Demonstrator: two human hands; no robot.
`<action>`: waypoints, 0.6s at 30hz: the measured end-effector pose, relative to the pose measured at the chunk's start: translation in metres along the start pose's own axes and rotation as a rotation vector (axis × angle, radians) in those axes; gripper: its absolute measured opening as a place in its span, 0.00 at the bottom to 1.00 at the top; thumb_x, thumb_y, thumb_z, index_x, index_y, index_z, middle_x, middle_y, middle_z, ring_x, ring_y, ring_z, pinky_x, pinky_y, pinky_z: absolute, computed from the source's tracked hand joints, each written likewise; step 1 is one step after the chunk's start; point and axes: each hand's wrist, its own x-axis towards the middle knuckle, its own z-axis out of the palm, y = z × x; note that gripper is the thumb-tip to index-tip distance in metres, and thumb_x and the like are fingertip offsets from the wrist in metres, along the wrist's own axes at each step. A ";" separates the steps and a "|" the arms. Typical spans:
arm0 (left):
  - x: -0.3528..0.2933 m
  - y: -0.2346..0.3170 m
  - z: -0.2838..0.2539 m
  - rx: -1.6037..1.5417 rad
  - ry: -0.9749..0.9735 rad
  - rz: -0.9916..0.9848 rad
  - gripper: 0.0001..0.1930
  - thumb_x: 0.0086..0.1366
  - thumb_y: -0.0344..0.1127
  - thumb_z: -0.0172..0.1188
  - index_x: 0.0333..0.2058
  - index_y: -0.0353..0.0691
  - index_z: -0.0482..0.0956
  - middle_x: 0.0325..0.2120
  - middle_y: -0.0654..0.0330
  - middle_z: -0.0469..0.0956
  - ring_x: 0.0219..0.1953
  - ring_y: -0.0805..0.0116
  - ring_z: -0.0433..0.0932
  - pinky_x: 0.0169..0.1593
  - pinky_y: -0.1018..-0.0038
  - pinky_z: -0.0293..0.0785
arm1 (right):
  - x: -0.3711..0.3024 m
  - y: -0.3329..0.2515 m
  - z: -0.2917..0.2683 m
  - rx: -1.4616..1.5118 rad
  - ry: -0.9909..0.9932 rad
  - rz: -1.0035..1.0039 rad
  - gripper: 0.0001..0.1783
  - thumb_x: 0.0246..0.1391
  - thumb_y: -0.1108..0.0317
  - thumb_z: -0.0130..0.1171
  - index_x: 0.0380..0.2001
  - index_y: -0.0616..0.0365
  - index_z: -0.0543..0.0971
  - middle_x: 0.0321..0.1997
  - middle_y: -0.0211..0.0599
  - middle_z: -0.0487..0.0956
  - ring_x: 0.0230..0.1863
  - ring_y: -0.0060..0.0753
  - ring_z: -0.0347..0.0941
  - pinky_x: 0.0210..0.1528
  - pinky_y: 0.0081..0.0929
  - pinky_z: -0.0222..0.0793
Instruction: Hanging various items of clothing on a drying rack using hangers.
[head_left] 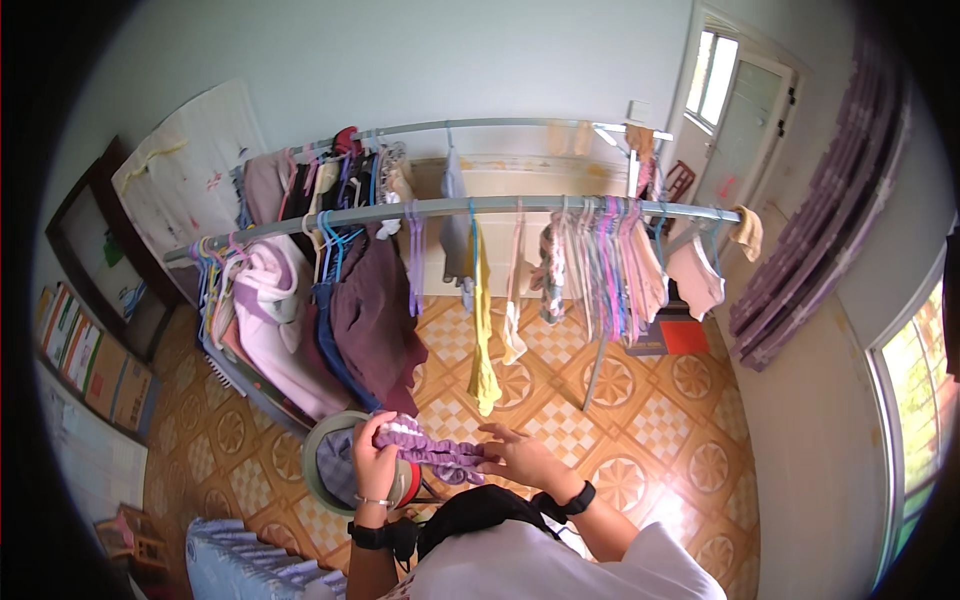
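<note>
Stretched between my two hands, in front of my body, is a purple garment with a gathered elastic band (435, 449). My left hand (375, 462) is closed around its left end, where some white trim shows. At its right end my right hand (524, 460) grips the band with the thumb side, the other fingers partly extended. Beneath my left hand stands a round basin (312, 470) with a blue-grey checked cloth (338, 463) in it. Straight ahead, a yellow garment (482, 365) hangs from the near rail (450, 207).
Left on the near rail hang a pale pink hooded top (270, 290) and a dark purple garment (375, 310). Several hangers crowd its right part (610, 270). A second rail (480, 124) runs behind. Light-blue fabric (245, 560) lies lower left; a purple curtain (820, 220) hangs right.
</note>
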 end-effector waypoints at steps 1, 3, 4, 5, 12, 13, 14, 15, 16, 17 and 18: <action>0.000 0.001 -0.004 0.116 -0.009 0.061 0.23 0.42 0.14 0.49 0.40 0.36 0.76 0.35 0.61 0.72 0.38 0.70 0.73 0.45 0.78 0.68 | 0.000 0.001 -0.002 0.007 -0.013 -0.016 0.16 0.52 0.52 0.54 0.35 0.51 0.78 0.35 0.37 0.76 0.35 0.45 0.74 0.38 0.36 0.70; -0.004 -0.007 -0.006 -0.009 -0.126 -0.056 0.24 0.40 0.16 0.56 0.41 0.38 0.76 0.36 0.61 0.72 0.37 0.72 0.72 0.42 0.78 0.69 | 0.002 -0.002 -0.005 0.096 -0.130 -0.032 0.15 0.49 0.54 0.57 0.29 0.55 0.78 0.32 0.36 0.76 0.34 0.43 0.74 0.37 0.34 0.69; -0.008 -0.010 -0.007 0.005 -0.167 -0.070 0.24 0.40 0.16 0.56 0.41 0.38 0.76 0.36 0.62 0.73 0.37 0.73 0.72 0.42 0.79 0.69 | 0.003 -0.005 -0.004 0.132 -0.096 0.000 0.14 0.46 0.56 0.60 0.27 0.56 0.78 0.29 0.37 0.76 0.34 0.42 0.74 0.36 0.34 0.69; -0.010 -0.008 -0.004 0.014 -0.220 -0.084 0.24 0.40 0.16 0.57 0.41 0.38 0.76 0.36 0.63 0.73 0.37 0.73 0.72 0.41 0.79 0.69 | 0.004 -0.009 -0.006 0.133 -0.103 -0.007 0.14 0.46 0.56 0.60 0.27 0.56 0.78 0.29 0.37 0.76 0.34 0.42 0.74 0.36 0.34 0.69; -0.024 0.013 -0.022 -0.407 -0.119 -0.250 0.21 0.45 0.16 0.59 0.41 0.35 0.71 0.35 0.63 0.74 0.38 0.75 0.73 0.43 0.80 0.68 | 0.089 0.035 -0.009 0.377 0.013 -0.229 0.15 0.48 0.58 0.62 0.31 0.59 0.76 0.31 0.37 0.78 0.33 0.34 0.76 0.35 0.31 0.70; -0.028 0.013 -0.026 -0.355 -0.062 -0.191 0.21 0.45 0.16 0.59 0.40 0.36 0.71 0.35 0.63 0.74 0.38 0.75 0.73 0.44 0.80 0.68 | 0.116 0.027 -0.020 0.490 -0.036 -0.058 0.16 0.49 0.58 0.62 0.32 0.61 0.76 0.32 0.38 0.78 0.34 0.33 0.76 0.36 0.31 0.70; -0.028 0.023 -0.021 -0.263 -0.069 -0.142 0.21 0.45 0.15 0.59 0.40 0.36 0.72 0.34 0.63 0.75 0.38 0.75 0.73 0.44 0.80 0.68 | 0.141 0.039 -0.022 0.582 0.007 0.046 0.14 0.51 0.61 0.60 0.37 0.60 0.74 0.33 0.35 0.78 0.36 0.29 0.74 0.38 0.27 0.70; -0.031 0.026 -0.020 -0.269 -0.060 -0.134 0.21 0.45 0.15 0.59 0.40 0.36 0.72 0.34 0.63 0.75 0.38 0.75 0.73 0.44 0.80 0.68 | 0.172 0.058 -0.018 0.679 0.048 0.142 0.14 0.53 0.65 0.57 0.41 0.59 0.73 0.34 0.33 0.77 0.38 0.25 0.72 0.41 0.24 0.69; -0.036 0.026 -0.022 -0.175 -0.048 -0.113 0.21 0.44 0.15 0.59 0.39 0.36 0.72 0.33 0.64 0.75 0.38 0.75 0.73 0.43 0.80 0.69 | 0.201 0.069 -0.014 0.582 0.163 0.174 0.15 0.53 0.65 0.57 0.42 0.60 0.72 0.34 0.34 0.77 0.37 0.25 0.72 0.40 0.23 0.69; -0.041 0.028 -0.027 -0.077 -0.028 -0.093 0.21 0.44 0.15 0.59 0.39 0.37 0.72 0.33 0.64 0.75 0.38 0.76 0.73 0.43 0.80 0.69 | 0.230 0.076 -0.008 0.488 0.274 0.199 0.17 0.53 0.64 0.57 0.43 0.61 0.71 0.35 0.35 0.77 0.37 0.25 0.72 0.39 0.22 0.69; -0.046 0.033 -0.031 -0.076 0.007 -0.120 0.21 0.43 0.15 0.59 0.39 0.37 0.73 0.34 0.64 0.75 0.39 0.75 0.73 0.43 0.80 0.69 | 0.254 0.084 -0.003 0.375 0.372 0.221 0.18 0.52 0.63 0.58 0.43 0.62 0.70 0.34 0.35 0.76 0.37 0.25 0.72 0.38 0.22 0.69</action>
